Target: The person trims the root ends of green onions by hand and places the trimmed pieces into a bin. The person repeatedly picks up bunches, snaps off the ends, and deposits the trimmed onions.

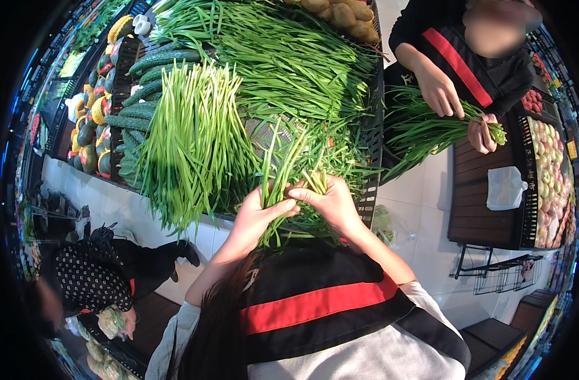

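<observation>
Several long green garlic chives [282, 164] stand upright in my left hand [258, 213], pale stem ends up. My right hand [329, 204] is beside it, gripping a small cluster of chive stems [315, 183]; the fingertips of both hands nearly meet. Beyond my hands lie loose chive leaves and scraps [337, 147] on the display bin. To the left, a thick pile of chives [199, 137] hangs over the bin's front edge, pale ends away from me. A larger mass of chives [289, 57] covers the back of the bin.
Cucumbers [142, 102] and netted melons [94, 128] lie left, potatoes [341, 14] at the back. A co-worker [479, 71] at right holds a chive bunch [427, 128]. Another person [94, 270] bends at lower left. Apples [548, 175] and a plastic bag [505, 189] are at right.
</observation>
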### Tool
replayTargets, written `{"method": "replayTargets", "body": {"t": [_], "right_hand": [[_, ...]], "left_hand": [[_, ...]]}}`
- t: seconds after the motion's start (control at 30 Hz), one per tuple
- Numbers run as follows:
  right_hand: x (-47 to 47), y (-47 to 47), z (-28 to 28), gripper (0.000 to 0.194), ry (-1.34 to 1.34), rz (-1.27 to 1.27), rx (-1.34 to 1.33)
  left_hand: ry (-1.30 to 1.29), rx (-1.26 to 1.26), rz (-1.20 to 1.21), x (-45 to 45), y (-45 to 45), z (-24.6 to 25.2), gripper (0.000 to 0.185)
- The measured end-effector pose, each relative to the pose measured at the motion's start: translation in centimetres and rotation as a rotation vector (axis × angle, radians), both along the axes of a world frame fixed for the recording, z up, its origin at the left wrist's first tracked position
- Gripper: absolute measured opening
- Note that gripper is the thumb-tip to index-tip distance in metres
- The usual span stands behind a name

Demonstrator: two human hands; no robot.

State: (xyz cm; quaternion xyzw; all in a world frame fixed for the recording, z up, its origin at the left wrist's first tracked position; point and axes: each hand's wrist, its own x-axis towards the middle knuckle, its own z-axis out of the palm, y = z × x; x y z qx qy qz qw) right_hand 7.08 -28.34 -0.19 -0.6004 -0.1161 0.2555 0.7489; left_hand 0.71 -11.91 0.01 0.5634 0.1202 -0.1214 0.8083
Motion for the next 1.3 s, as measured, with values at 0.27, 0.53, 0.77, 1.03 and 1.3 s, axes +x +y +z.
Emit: {"method": "replayTargets", "body": {"t": [0.27, 0.53, 0.77, 1.03, 1.3], "right_hand": [[0.4, -0.9, 0.1, 0.014, 0.136, -0.102, -0.073], [0.4, -0.7, -0.6, 0.015, 0.053, -0.047, -0.06], [0.7, -1.4, -0.7, 0.013, -0.007, 0.019, -0.055], [1.8, -2.4, -0.6, 0.011, -0.434, 0.139, -0.232], [2.2, -3.8, -0.4, 0.015, -0.152, -0.317, -0.368]], "left_hand": [[-0.053, 0.054, 0.072, 0.0, -0.3, -0.1, 0.018], [-0.059, 0.089, 0.088, -0.5, -0.1, -0.2, 0.016], [-0.011, 0.048, 0.044, -0.5, 0.4, -0.2, 0.018], [0.103, -0.08, -0.094, -0.3, 1.8, -0.2, 0.023], [0.174, -0.071, -0.063, -0.5, 2.8, 0.1, 0.025]]}}
